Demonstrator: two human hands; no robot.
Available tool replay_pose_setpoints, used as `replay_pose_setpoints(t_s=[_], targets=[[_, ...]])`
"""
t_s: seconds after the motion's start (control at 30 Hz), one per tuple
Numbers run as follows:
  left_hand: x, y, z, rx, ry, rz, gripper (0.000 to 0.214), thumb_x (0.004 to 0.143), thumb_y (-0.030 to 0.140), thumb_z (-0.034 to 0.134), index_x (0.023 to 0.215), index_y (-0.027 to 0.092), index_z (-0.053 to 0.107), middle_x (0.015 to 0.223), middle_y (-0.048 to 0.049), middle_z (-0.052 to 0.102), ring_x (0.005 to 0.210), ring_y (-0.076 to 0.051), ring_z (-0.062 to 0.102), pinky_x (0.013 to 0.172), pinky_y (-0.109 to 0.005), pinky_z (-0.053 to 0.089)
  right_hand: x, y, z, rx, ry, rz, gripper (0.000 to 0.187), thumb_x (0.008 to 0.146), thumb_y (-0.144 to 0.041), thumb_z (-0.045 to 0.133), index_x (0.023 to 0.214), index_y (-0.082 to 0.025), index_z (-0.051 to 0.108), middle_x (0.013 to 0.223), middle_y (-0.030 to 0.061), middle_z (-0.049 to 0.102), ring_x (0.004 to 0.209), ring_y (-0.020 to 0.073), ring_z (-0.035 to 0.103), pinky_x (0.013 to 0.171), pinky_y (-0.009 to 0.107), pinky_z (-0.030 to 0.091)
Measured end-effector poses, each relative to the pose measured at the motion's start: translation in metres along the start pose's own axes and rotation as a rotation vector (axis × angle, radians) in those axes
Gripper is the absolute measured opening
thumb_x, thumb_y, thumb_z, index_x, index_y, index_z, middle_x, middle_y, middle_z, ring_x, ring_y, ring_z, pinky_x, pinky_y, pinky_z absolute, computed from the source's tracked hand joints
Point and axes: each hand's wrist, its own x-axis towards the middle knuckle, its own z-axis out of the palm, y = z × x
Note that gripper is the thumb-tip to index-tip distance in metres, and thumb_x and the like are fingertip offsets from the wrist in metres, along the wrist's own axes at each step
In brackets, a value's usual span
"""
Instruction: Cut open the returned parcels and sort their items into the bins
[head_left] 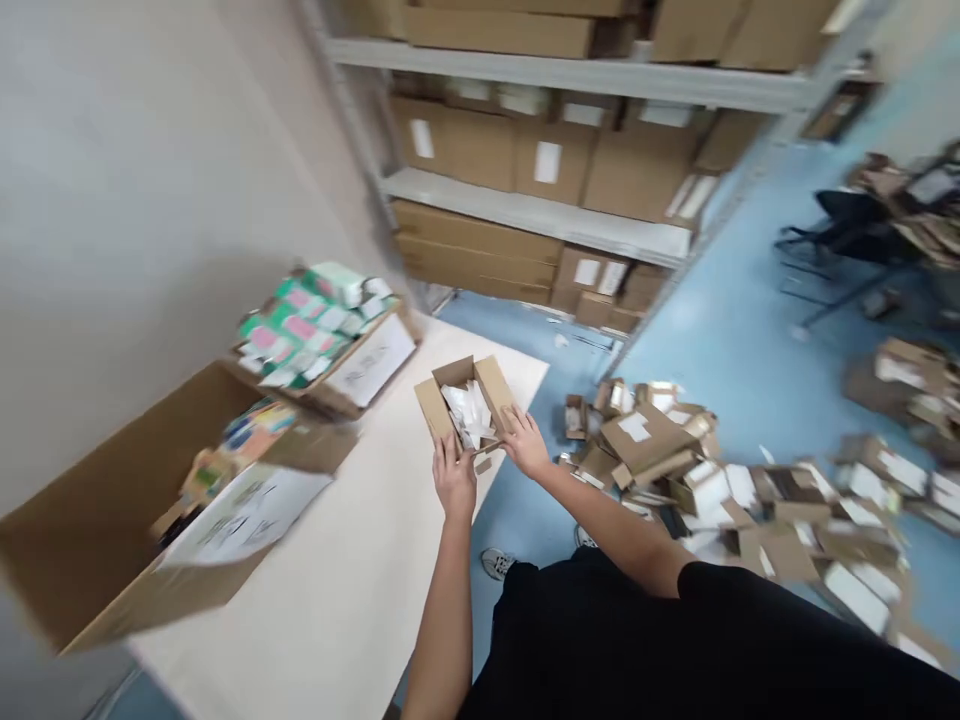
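Observation:
A small open cardboard box (433,405) rests near the corner of the white table, its flaps folded outward. Inside it lies clear, crumpled plastic packaging (469,410); what the plastic wraps I cannot make out. My left hand (455,480) grips the near left of the box, thumb at its front edge. On the right side, my right hand (527,442) has its fingers over the flap and holds that near corner.
The table (330,560) also bears a carton of green, pink and white packets (300,325) and a larger open carton (112,500). Shelving (525,205) with cardboard boxes stands behind. Discarded boxes (675,470) litter the blue floor at right.

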Motion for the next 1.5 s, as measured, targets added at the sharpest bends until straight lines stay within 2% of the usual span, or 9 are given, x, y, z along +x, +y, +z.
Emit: replay_pose_setpoints(t_s=[0.1, 0.2, 0.43, 0.63, 0.77, 0.9, 1.07, 1.3, 1.5], targets=[[0.037, 0.1, 0.026, -0.019, -0.071, 0.208, 0.033, 0.103, 0.028, 0.051, 0.124, 0.028, 0.076, 0.174, 0.0003, 0.032, 0.166, -0.03, 0.007, 0.133, -0.055, 0.023, -0.039, 0.079, -0.057, -0.027, 0.149, 0.183, 0.019, 0.098, -0.022, 0.066, 0.114, -0.024, 0.077, 0.174, 0.0077, 0.029, 0.165, 0.0302, 0.013, 0.129, 0.061, 0.02], [0.053, 0.199, 0.056, -0.028, -0.135, 0.391, 0.035, 0.104, 0.029, 0.047, 0.123, 0.029, 0.077, 0.173, 0.0014, 0.033, 0.166, -0.029, 0.008, 0.133, -0.055, 0.023, -0.09, 0.149, -0.104, -0.044, 0.274, 0.366, 0.02, 0.099, -0.024, 0.064, 0.114, -0.024, 0.077, 0.175, 0.0075, 0.027, 0.165, 0.031, 0.009, 0.129, 0.063, 0.017], [0.036, 0.406, 0.13, -0.054, -0.292, 0.768, 0.033, 0.101, 0.028, 0.053, 0.122, 0.03, 0.078, 0.172, 0.0014, 0.035, 0.165, -0.032, 0.013, 0.133, -0.057, 0.024, -0.228, 0.28, -0.185, -0.123, 0.463, 0.735, 0.019, 0.096, -0.022, 0.067, 0.111, -0.024, 0.077, 0.178, 0.0025, 0.018, 0.165, 0.0345, 0.002, 0.128, 0.066, 0.015], [-0.004, 0.539, 0.179, -0.16, -0.269, 1.07, 0.027, 0.098, 0.023, 0.057, 0.111, 0.027, 0.08, 0.167, -0.0034, 0.046, 0.163, -0.033, 0.022, 0.129, -0.059, 0.032, -0.329, 0.342, -0.228, -0.307, 0.596, 0.949, 0.021, 0.088, -0.019, 0.073, 0.108, -0.022, 0.078, 0.178, 0.0049, 0.016, 0.164, 0.0404, 0.005, 0.126, 0.068, 0.021], [-0.019, 0.589, 0.186, -0.152, -0.278, 1.101, 0.043, 0.096, 0.014, 0.053, 0.132, 0.027, 0.072, 0.169, -0.0047, 0.042, 0.163, -0.033, 0.021, 0.128, -0.059, 0.034, -0.364, 0.37, -0.243, -0.335, 0.609, 1.093, 0.046, 0.086, -0.019, 0.074, 0.131, -0.022, 0.072, 0.178, 0.0099, 0.016, 0.163, 0.0444, 0.007, 0.122, 0.069, 0.027], [-0.019, 0.592, 0.176, -0.168, -0.272, 1.065, 0.056, 0.095, 0.014, 0.052, 0.15, 0.024, 0.058, 0.174, -0.0078, 0.033, 0.164, -0.034, 0.018, 0.13, -0.059, 0.031, -0.365, 0.381, -0.243, -0.286, 0.608, 1.091, 0.058, 0.087, -0.018, 0.068, 0.145, -0.021, 0.063, 0.177, 0.0131, 0.02, 0.162, 0.0434, 0.014, 0.123, 0.065, 0.03], [-0.008, 0.546, 0.158, -0.182, -0.259, 0.89, 0.056, 0.097, 0.017, 0.052, 0.152, 0.023, 0.056, 0.173, -0.0079, 0.033, 0.163, -0.034, 0.021, 0.129, -0.054, 0.035, -0.316, 0.37, -0.225, -0.181, 0.555, 0.866, 0.057, 0.089, -0.014, 0.062, 0.146, -0.017, 0.062, 0.174, 0.0157, 0.027, 0.161, 0.0403, 0.021, 0.123, 0.061, 0.035], [0.0, 0.428, 0.117, -0.16, -0.094, 0.561, 0.056, 0.096, 0.018, 0.055, 0.152, 0.023, 0.056, 0.172, -0.0096, 0.036, 0.162, -0.034, 0.025, 0.128, -0.054, 0.038, -0.208, 0.318, -0.197, -0.026, 0.45, 0.41, 0.057, 0.089, -0.014, 0.062, 0.146, -0.018, 0.061, 0.175, 0.0144, 0.023, 0.161, 0.0386, 0.02, 0.125, 0.061, 0.034], [-0.035, 0.295, 0.053, -0.101, 0.1, 0.266, 0.059, 0.096, 0.017, 0.056, 0.154, 0.023, 0.052, 0.173, -0.012, 0.033, 0.163, -0.035, 0.022, 0.127, -0.057, 0.039, -0.132, 0.209, -0.166, 0.065, 0.335, 0.061, 0.058, 0.091, -0.016, 0.061, 0.149, -0.02, 0.059, 0.176, 0.0122, 0.021, 0.161, 0.0379, 0.021, 0.124, 0.06, 0.037]])
